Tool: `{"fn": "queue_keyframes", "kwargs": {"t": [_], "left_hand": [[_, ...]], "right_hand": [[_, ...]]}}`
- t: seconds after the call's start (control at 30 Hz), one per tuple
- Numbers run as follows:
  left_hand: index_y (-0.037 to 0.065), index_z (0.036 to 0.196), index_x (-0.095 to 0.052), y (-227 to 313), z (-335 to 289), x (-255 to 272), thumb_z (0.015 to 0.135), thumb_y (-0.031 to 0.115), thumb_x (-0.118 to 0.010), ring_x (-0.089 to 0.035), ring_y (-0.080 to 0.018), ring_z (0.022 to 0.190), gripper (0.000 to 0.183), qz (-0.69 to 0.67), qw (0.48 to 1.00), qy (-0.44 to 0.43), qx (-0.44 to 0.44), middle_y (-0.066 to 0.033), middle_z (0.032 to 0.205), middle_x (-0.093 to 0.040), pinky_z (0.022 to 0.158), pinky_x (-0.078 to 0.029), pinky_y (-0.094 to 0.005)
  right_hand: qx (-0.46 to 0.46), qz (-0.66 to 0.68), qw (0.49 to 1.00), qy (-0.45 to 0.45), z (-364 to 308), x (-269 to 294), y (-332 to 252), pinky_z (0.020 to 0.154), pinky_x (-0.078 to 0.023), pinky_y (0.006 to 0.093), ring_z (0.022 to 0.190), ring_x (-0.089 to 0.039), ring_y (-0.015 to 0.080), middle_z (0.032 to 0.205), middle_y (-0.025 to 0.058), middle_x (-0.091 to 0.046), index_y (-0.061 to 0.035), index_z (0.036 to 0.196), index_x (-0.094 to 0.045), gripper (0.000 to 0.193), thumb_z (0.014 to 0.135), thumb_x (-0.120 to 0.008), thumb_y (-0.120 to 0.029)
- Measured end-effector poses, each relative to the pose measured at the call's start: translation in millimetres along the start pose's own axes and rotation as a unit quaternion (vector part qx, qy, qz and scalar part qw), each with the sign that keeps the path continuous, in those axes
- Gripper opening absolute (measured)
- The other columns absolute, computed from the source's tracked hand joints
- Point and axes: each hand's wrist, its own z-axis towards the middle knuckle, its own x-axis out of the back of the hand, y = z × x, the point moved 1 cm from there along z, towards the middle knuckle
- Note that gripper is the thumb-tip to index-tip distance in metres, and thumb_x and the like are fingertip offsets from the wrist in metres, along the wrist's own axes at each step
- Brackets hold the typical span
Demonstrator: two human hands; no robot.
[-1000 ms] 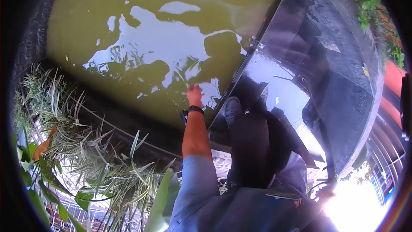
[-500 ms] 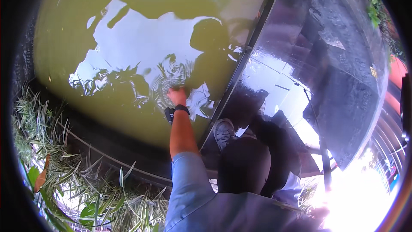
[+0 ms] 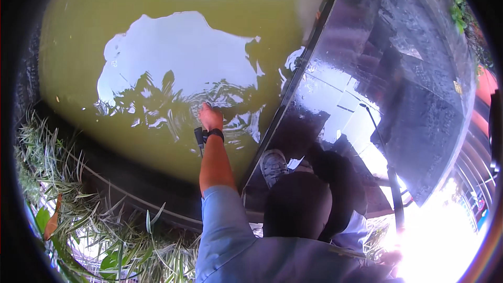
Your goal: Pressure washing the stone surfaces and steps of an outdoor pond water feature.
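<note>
My left arm reaches forward over greenish pond water (image 3: 157, 152). At the surface is my left hand (image 3: 211, 118), fingers curled in; a small dark bit shows by the fingertips, and I cannot make out what they hold. A black strap (image 3: 215, 134) circles that wrist, with a small black device (image 3: 199, 137) beside it. Ripples spread around the hand. In the glare at the lower right, my right hand (image 3: 390, 260) is only a washed-out blur, its fingers unreadable. Above it stands a dark pole (image 3: 394, 191) thinning to a bent tip; whether the hand touches it is unclear.
A dark straight edge (image 3: 298, 76) separates the water from a wet, shiny stone ledge (image 3: 414, 110). My shoe (image 3: 273, 166) rests on stone beside the water. Long-leaved plants (image 3: 131, 241) line the curved near rim (image 3: 141, 191). Leaves hang at the upper right.
My left hand has drawn back slightly from the water and shifted a little left, showing more of the hand. The ripples and bright reflections have changed shape. The pole looks nearly unmoved.
</note>
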Motion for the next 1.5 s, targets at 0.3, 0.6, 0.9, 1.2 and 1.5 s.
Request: {"fn": "queue_keyframes", "kwargs": {"t": [0.3,0.6,0.9,1.2,1.5], "left_hand": [[0.001,0.107,-0.056,5,-27,-16,0.082,0.008,-0.058,-0.062,-0.0352,0.096,0.027,0.200,0.923,0.250,-0.212,-0.0221,0.105,-0.062,0.083,-0.050,-0.0404],[0.013,0.091,-0.071,5,-2,-46,0.087,0.027,-0.053,-0.067,-0.0209,0.082,0.023,0.319,0.937,-0.074,-0.123,-0.0052,0.088,-0.069,0.062,-0.049,-0.0329],[0.000,0.081,-0.068,16,7,-35,0.068,0.024,-0.070,-0.068,-0.0315,0.084,0.026,0.013,0.991,-0.021,0.130,-0.0202,0.090,-0.068,0.077,-0.055,-0.0396],[0.004,0.070,-0.069,-5,11,-45,0.074,0.022,-0.065,-0.069,-0.0318,0.079,0.020,0.105,0.989,-0.105,0.007,-0.0172,0.081,-0.069,0.071,-0.055,-0.0381],[-0.003,0.079,-0.068,15,16,-20,0.069,0.017,-0.061,-0.064,-0.0422,0.090,0.024,-0.037,0.992,-0.078,0.093,-0.0269,0.092,-0.066,0.078,-0.052,-0.0443]], "right_hand": [[-0.002,-0.003,1.000,0.000,1,4,10,0.065,-0.049,0.0326,0.066,-0.060,0.0205,0.076,0.0093,-0.059,0.0010,0.101,-0.054,0.030,0.073,-0.061,-0.009],[0.001,-0.009,1.000,0.002,1,7,16,0.065,-0.049,0.0325,0.066,-0.060,0.0204,0.076,0.0093,-0.059,0.0009,0.101,-0.054,0.030,0.074,-0.061,-0.009],[0.012,-0.033,0.999,0.014,-1,19,38,0.065,-0.049,0.0324,0.066,-0.060,0.0203,0.076,0.0093,-0.060,0.0009,0.101,-0.055,0.030,0.074,-0.061,-0.010],[-0.006,-0.024,1.000,-0.015,-11,0,3,0.064,-0.046,0.0299,0.065,-0.059,0.0176,0.073,0.0088,-0.061,0.0005,0.097,-0.058,0.024,0.075,-0.061,-0.011],[-0.057,0.023,0.998,0.007,-11,-5,-19,0.065,-0.043,0.0279,0.064,-0.058,0.0162,0.072,0.0078,-0.062,0.0010,0.092,-0.060,0.020,0.076,-0.059,-0.011]]}}
